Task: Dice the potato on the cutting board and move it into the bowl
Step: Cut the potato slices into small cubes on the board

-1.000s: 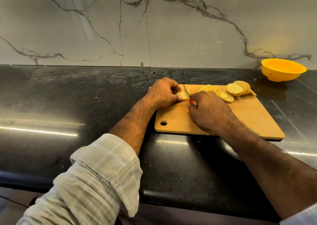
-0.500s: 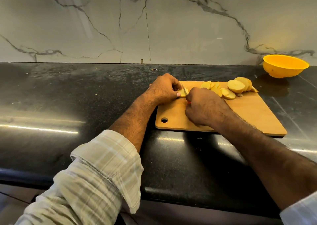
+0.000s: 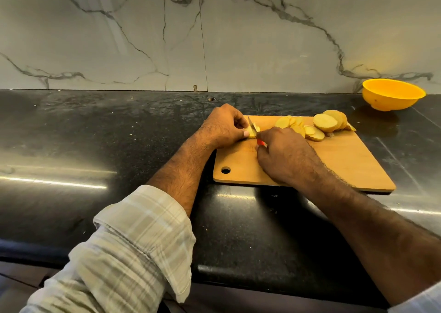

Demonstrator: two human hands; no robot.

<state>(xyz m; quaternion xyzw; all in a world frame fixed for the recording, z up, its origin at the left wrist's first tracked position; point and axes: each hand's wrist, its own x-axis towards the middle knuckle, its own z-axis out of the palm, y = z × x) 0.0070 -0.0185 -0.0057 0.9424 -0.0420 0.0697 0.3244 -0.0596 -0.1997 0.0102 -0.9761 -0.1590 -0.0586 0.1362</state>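
Observation:
A wooden cutting board (image 3: 338, 165) lies on the black counter. My left hand (image 3: 223, 126) pinches a small potato piece (image 3: 251, 131) at the board's far left corner. My right hand (image 3: 284, 155) grips a knife with a red handle (image 3: 260, 142); its blade (image 3: 251, 124) stands in the potato piece, tip up. Several round potato slices (image 3: 319, 125) lie in a heap along the board's far edge, to the right of my hands. A yellow bowl (image 3: 392, 97) sits beyond the board at the far right, against the wall; its inside is not visible.
The black stone counter (image 3: 95, 145) stretches wide to the left of the board. A marble wall (image 3: 214, 33) closes the back. The counter's front edge (image 3: 238, 272) runs just under my forearms. Small crumbs dot the counter.
The blade has come up a little through the potato piece, its tip now showing above my fingers. Both hands stay at the board's far left corner; the view shifted slightly.

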